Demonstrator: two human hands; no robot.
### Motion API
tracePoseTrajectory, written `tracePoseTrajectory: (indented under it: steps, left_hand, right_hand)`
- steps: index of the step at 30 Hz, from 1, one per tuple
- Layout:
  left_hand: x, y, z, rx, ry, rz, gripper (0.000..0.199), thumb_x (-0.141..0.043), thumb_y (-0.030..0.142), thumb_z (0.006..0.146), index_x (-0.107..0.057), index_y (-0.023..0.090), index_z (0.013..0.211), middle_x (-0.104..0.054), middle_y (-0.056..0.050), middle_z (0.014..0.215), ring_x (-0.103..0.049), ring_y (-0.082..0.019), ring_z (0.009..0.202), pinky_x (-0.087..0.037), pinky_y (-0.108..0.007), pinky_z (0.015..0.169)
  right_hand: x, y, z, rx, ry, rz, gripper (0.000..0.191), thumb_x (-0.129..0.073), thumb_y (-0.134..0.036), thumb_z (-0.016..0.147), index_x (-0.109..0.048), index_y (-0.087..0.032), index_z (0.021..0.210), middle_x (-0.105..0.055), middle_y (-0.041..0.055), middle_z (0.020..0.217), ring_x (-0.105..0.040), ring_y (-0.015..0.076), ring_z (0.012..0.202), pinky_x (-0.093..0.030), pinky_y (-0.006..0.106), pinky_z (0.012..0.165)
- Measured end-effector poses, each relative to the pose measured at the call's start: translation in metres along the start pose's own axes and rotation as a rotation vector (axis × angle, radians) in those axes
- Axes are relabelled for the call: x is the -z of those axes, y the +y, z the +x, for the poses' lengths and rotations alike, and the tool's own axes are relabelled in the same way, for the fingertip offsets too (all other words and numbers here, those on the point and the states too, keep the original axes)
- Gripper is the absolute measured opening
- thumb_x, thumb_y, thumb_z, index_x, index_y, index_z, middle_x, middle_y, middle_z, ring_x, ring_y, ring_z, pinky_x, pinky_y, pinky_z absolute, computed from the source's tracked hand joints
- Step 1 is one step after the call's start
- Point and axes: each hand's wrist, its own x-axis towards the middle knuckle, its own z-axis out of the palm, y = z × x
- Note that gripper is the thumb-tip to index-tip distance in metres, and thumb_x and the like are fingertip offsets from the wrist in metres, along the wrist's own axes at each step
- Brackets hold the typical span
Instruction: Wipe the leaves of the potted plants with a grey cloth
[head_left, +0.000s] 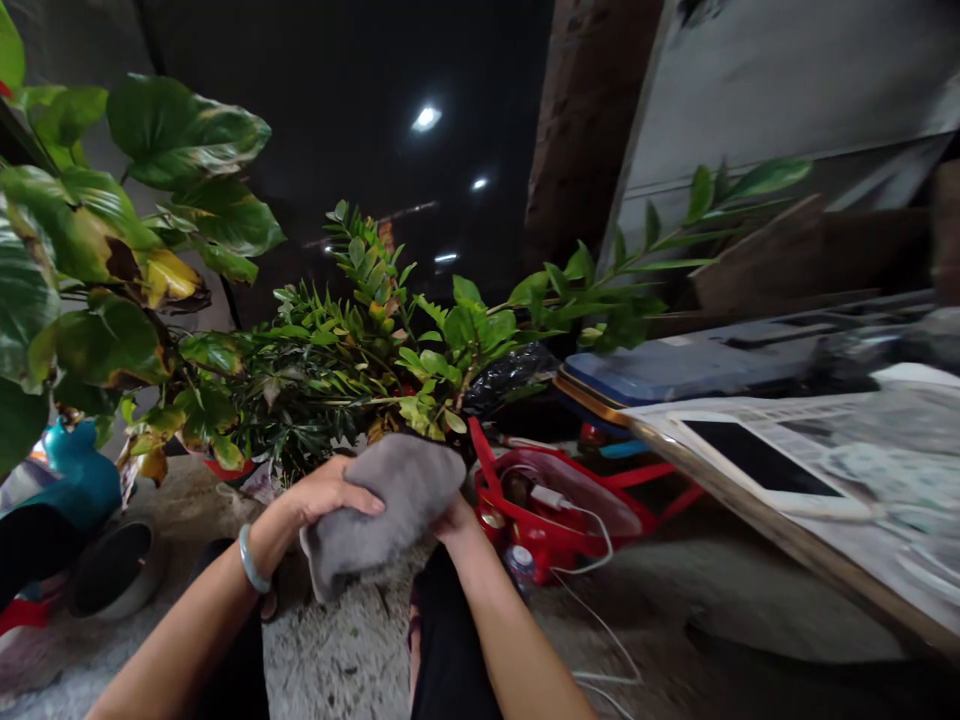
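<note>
Red plastic basket [517, 530] with white charger [550, 497] beside grey cloth [382, 510]

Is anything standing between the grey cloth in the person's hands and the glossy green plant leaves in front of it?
Nothing visible stands between them. The soft grey cloth, held between the left hand and right hand, sits directly below the lowest glossy green leaves. From this view I cannot tell whether they touch.
</note>
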Motion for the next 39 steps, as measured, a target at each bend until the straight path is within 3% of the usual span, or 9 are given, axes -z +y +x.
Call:
tracePoseTrajectory:
  steps: [4, 8, 14, 18, 22, 26, 30, 34, 39]
  left_hand:
    - [0.02, 0.038, 0.016, -0.204, 0.282, -0.271, 0.036, -0.082, 0.027, 0.052, -0.074, 0.017, 0.086, -0.073, -0.005, 0.076, -0.065, -0.022, 0.067, -0.054, -0.032, 0.066]
    - [0.021, 0.02, 0.041, -0.138, 0.463, -0.343, 0.042, -0.083, 0.026, 0.052, -0.071, 0.015, 0.091, -0.075, -0.006, 0.08, -0.068, -0.023, 0.07, -0.056, -0.034, 0.07]
    - [0.02, -0.028, 0.011, 0.122, 0.238, -0.168, 0.029, -0.079, 0.021, 0.056, -0.076, 0.016, 0.085, -0.076, -0.009, 0.083, -0.069, -0.027, 0.076, -0.055, -0.036, 0.072]
    - [0.025, 0.012, -0.001, -0.024, 0.214, -0.278, 0.034, -0.08, 0.022, 0.055, -0.075, 0.016, 0.088, -0.074, -0.009, 0.08, -0.068, -0.027, 0.072, -0.054, -0.039, 0.073]
    - [0.027, 0.039, 0.021, -0.181, 0.3, -0.347, 0.038, -0.083, 0.024, 0.053, -0.073, 0.017, 0.089, -0.073, -0.006, 0.076, -0.068, -0.025, 0.073, -0.054, -0.036, 0.074]
    - [0.024, 0.007, 0.035, 0.036, 0.382, -0.389, 0.033, -0.081, 0.024, 0.054, -0.071, 0.017, 0.084, -0.073, -0.006, 0.073, -0.068, -0.025, 0.071, -0.055, -0.037, 0.074]
    - [0.018, -0.018, 0.016, 0.166, 0.268, -0.38, 0.034, -0.079, 0.021, 0.054, -0.072, 0.015, 0.086, -0.074, -0.008, 0.073, -0.069, -0.026, 0.069, -0.056, -0.038, 0.072]
    - [0.013, 0.017, 0.007, -0.027, 0.154, -0.349, 0.039, -0.081, 0.019, 0.052, -0.074, 0.014, 0.09, -0.075, -0.009, 0.079, -0.067, -0.025, 0.068, -0.055, -0.037, 0.069]
    - [-0.002, 0.055, 0.051, -0.191, 0.218, -0.382, 0.041, -0.081, 0.02, 0.052, -0.073, 0.013, 0.092, -0.075, -0.006, 0.078, -0.067, -0.022, 0.069, -0.056, -0.034, 0.071]
  right_hand:
    - [-0.004, -0.006, 0.003, -0.095, 0.028, 0.062, 0.006, -0.071, -0.021, 0.075, -0.07, -0.021, 0.081, -0.074, 0.0035, 0.065, -0.07, 0.0197, 0.057, -0.056, 0.029, 0.05]
    - [-0.009, -0.007, 0.001, -0.113, 0.047, 0.101, 0.008, -0.072, -0.02, 0.075, -0.07, -0.019, 0.082, -0.074, 0.0024, 0.065, -0.07, 0.0169, 0.054, -0.055, 0.027, 0.051]
    - [-0.002, -0.007, 0.001, -0.128, 0.049, 0.098, 0.011, -0.074, -0.021, 0.075, -0.07, -0.017, 0.084, -0.074, 0.0037, 0.064, -0.07, 0.019, 0.051, -0.051, 0.026, 0.045]
    - [-0.003, -0.007, 0.003, -0.127, 0.044, 0.095, 0.013, -0.077, -0.021, 0.071, -0.07, -0.018, 0.082, -0.074, 0.0024, 0.063, -0.07, 0.0188, 0.052, -0.054, 0.027, 0.049]
    - [-0.01, -0.005, 0.002, -0.124, 0.057, 0.092, 0.012, -0.076, -0.021, 0.072, -0.069, -0.019, 0.083, -0.074, 0.0016, 0.063, -0.069, 0.0178, 0.05, -0.053, 0.026, 0.047]
    - [-0.011, -0.005, 0.0, -0.121, 0.076, 0.095, 0.01, -0.072, -0.021, 0.075, -0.07, -0.019, 0.084, -0.073, 0.0016, 0.062, -0.069, 0.0171, 0.051, -0.053, 0.026, 0.047]
    - [-0.005, -0.005, 0.002, -0.114, 0.073, 0.095, 0.011, -0.074, -0.021, 0.072, -0.069, -0.018, 0.082, -0.072, 0.0017, 0.061, -0.068, 0.0174, 0.05, -0.053, 0.027, 0.047]
    - [-0.003, -0.003, 0.005, -0.089, 0.042, 0.095, 0.013, -0.077, -0.023, 0.068, -0.069, -0.02, 0.078, -0.072, 0.0004, 0.059, -0.067, 0.0178, 0.049, -0.052, 0.027, 0.045]
    - [-0.01, 0.0, 0.004, -0.046, 0.005, 0.096, 0.015, -0.079, -0.025, 0.066, -0.069, -0.022, 0.077, -0.073, -0.0012, 0.063, -0.068, 0.0162, 0.055, -0.054, 0.027, 0.053]
